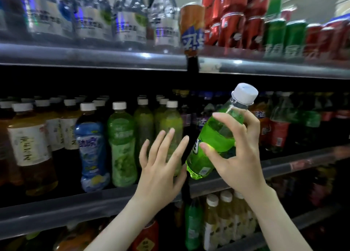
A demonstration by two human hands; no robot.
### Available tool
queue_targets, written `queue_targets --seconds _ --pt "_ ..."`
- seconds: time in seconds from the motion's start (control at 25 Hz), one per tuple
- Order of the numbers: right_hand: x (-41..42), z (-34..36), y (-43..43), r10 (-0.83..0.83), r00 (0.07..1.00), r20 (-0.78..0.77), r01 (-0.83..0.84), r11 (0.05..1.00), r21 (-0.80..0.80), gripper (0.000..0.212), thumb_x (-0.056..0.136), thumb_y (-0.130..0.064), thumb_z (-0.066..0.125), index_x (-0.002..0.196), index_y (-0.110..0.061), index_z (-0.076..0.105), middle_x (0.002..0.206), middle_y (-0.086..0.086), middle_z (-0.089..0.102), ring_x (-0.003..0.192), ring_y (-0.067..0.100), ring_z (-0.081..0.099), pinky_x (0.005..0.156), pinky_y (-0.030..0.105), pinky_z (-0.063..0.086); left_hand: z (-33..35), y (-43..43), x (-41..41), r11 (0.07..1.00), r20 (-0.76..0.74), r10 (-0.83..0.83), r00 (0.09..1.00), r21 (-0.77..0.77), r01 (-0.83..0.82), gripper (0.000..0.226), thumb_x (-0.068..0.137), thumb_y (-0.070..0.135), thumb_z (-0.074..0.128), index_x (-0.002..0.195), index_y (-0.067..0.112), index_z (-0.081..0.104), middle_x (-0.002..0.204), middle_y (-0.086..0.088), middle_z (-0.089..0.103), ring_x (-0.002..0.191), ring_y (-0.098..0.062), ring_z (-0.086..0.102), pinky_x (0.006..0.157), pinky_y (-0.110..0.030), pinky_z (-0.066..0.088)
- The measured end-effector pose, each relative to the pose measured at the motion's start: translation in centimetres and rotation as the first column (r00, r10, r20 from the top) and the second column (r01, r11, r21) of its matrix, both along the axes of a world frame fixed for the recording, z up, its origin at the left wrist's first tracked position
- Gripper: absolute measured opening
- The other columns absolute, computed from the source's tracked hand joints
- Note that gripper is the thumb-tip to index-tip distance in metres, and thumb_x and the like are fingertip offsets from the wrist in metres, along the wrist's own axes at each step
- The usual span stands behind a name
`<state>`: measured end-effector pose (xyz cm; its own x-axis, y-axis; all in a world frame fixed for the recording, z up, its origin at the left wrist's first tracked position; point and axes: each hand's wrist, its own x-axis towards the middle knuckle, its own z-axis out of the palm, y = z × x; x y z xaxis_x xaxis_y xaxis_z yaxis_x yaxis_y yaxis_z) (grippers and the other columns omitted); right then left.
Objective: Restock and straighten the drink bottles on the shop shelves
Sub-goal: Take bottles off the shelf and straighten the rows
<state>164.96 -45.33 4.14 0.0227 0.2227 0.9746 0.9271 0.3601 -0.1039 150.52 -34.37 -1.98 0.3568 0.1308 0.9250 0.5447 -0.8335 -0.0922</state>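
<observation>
Placing a tilted bottle on the middle shelf

The right hand [236, 156] grips a bright green plastic bottle with a white cap [217, 135] before the grey middle shelf [284, 165]; the left hand [161, 167] hovers, fingers spread. Best stand it upright, label forward.

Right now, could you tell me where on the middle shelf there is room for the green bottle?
The front gap between the brown tea bottle and the blue bottle looks free. A dark gap seems to lie between the pale green bottles and the green bottle held in the right hand. The top shelf is packed.
</observation>
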Motion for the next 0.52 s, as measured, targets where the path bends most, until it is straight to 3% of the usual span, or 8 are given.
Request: queue_targets --seconds 0.12,0.24,0.52 --pt "6.1 -0.7 -2.0 -0.029 0.998 -0.058 0.029 1.000 -0.002 0.059 0.072 -0.019 0.077 0.124 -0.023 0.049 0.129 0.008 0.030 0.123 -0.007 0.031 0.099 0.004 0.028 0.1 -1.2 5.4 0.997 -0.004 -0.075 0.997 0.000 0.075 0.053 0.090 0.025 0.051 0.141 0.019 0.040 0.145 -0.014 0.038 0.131 -0.028 0.039 0.108 -0.042 0.030" --pt "12.5 -1.3 -3.7 -0.035 0.994 -0.105 0.031 0.999 -0.035 0.061 0.069 -0.020 0.077 0.124 -0.025 0.050 0.129 0.003 0.029 0.121 -0.014 0.030 0.099 0.003 0.027 -0.1 -2.4 11.6 0.993 0.030 -0.079 0.996 -0.086 0.081 0.052 0.089 0.015 0.058 0.140 0.016 0.043 0.141 -0.017 0.042 0.123 -0.030 0.046 0.102 -0.039 0.040" --pt "24.7 -2.1 -5.6 -0.056 0.961 -0.272 0.057 0.998 -0.006 0.068 0.064 0.000 0.084 0.121 -0.023 0.054 0.129 0.015 0.034 0.112 -0.024 0.031 0.094 -0.002 0.025 1.1 -3.6 23.4 0.957 0.034 0.098 0.995 -0.278 -0.084 0.062 0.080 0.010 0.070 0.138 0.011 0.047 0.136 -0.026 0.044 0.115 -0.040 0.051 0.092 -0.046 0.050"
